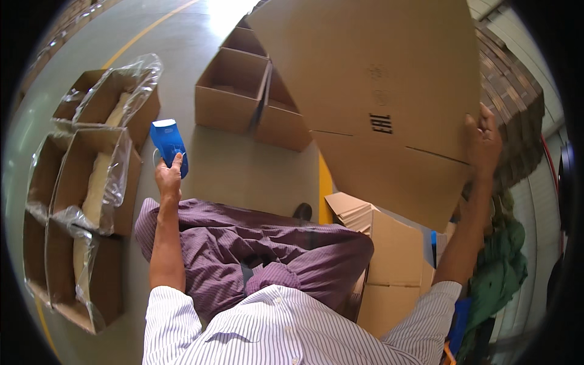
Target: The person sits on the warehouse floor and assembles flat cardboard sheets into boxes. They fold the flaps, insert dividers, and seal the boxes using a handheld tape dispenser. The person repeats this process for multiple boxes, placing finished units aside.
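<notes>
In my left hand (168,176) is a blue hand-held tool (168,139), shaped like a tape dispenser, with a pale top end and a thin white loop at its side. The fingers are closed round its lower end, thumb on top. My right hand (485,139) grips the right edge of a large brown cardboard carton (365,79), flattened and raised at a tilt. Dark printing and slits show on its face. Part of the right fingers is hidden behind the board.
Open cartons with clear plastic liners (91,182) stand on the left. More open boxes (231,85) sit ahead. Flattened cardboard (395,249) is stacked beside my right leg. Bundled cardboard (514,91) and green fabric (502,267) are at the right. Yellow lines mark the floor.
</notes>
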`<state>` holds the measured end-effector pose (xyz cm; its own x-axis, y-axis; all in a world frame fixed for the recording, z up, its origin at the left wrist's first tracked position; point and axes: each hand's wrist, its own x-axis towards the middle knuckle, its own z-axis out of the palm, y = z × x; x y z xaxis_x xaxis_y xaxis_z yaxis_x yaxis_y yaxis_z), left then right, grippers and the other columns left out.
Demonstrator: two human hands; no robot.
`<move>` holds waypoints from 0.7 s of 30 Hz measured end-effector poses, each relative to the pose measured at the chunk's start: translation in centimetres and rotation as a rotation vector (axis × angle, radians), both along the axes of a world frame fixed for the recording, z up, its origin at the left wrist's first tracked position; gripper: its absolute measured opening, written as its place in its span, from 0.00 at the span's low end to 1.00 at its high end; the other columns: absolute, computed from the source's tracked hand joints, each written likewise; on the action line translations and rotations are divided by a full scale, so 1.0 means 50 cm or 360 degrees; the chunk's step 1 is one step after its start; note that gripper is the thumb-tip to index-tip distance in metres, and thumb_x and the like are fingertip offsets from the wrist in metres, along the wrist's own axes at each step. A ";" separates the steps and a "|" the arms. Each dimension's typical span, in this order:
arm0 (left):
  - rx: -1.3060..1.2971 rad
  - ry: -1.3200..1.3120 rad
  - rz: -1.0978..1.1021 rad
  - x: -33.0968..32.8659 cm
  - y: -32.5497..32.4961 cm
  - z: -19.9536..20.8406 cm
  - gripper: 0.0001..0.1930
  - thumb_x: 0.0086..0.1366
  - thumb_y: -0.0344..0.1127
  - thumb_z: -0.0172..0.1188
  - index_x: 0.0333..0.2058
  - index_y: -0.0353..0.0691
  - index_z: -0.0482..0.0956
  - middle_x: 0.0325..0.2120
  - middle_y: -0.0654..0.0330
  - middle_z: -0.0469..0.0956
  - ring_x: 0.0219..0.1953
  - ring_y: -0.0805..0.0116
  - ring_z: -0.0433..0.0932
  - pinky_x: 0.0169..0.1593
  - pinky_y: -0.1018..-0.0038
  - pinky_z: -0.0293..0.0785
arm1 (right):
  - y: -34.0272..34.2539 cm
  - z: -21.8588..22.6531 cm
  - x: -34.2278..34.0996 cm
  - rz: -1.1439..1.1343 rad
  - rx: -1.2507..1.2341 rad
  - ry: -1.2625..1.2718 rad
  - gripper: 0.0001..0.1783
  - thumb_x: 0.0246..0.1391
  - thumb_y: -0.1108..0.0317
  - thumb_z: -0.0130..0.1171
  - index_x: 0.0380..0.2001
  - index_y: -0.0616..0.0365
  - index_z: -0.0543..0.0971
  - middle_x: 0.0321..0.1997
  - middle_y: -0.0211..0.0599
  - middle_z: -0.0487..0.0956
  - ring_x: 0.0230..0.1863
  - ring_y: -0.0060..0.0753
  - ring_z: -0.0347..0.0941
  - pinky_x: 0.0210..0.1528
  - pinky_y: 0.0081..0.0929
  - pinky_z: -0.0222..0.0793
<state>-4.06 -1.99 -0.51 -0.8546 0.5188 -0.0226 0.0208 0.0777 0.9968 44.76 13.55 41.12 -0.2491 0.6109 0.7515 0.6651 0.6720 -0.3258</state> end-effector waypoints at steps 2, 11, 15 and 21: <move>0.0108 -0.0151 0.0068 -0.029 -0.019 -0.021 0.20 0.63 0.39 0.64 0.48 0.30 0.77 0.41 0.52 0.81 0.41 0.63 0.80 0.51 0.67 0.75 | 0.034 -0.062 -0.088 0.0206 -0.0034 0.0032 0.22 0.59 0.65 0.60 0.55 0.59 0.75 0.47 0.31 0.81 0.42 0.20 0.75 0.43 0.21 0.72; 0.0166 0.0126 0.0674 -0.104 -0.093 -0.044 0.16 0.64 0.39 0.62 0.44 0.31 0.78 0.39 0.51 0.81 0.40 0.60 0.80 0.47 0.65 0.74 | 0.080 -0.352 -0.392 0.0327 -0.0262 -0.0265 0.19 0.51 0.69 0.63 0.49 0.52 0.79 0.39 0.44 0.83 0.36 0.39 0.80 0.40 0.32 0.75; 0.0036 0.0097 0.0580 -0.125 -0.101 -0.078 0.17 0.64 0.38 0.61 0.45 0.30 0.76 0.38 0.50 0.81 0.39 0.57 0.80 0.48 0.64 0.74 | 0.064 -0.486 -0.515 0.0465 -0.0201 -0.0306 0.18 0.50 0.67 0.63 0.47 0.50 0.79 0.37 0.44 0.82 0.43 0.45 0.78 0.46 0.38 0.74; -0.0152 0.0074 0.0373 -0.106 -0.082 -0.089 0.19 0.62 0.35 0.63 0.49 0.30 0.73 0.40 0.48 0.79 0.41 0.54 0.80 0.48 0.64 0.74 | 0.019 -0.655 -0.621 0.0507 -0.0462 -0.0570 0.16 0.52 0.69 0.61 0.46 0.51 0.78 0.41 0.41 0.82 0.44 0.47 0.78 0.47 0.40 0.74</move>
<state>-9.35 -6.11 -4.94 -0.9525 0.3038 -0.0197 0.0369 0.1794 0.9831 13.69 14.52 8.38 -0.6639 0.6328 0.3985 0.5469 0.7743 -0.3183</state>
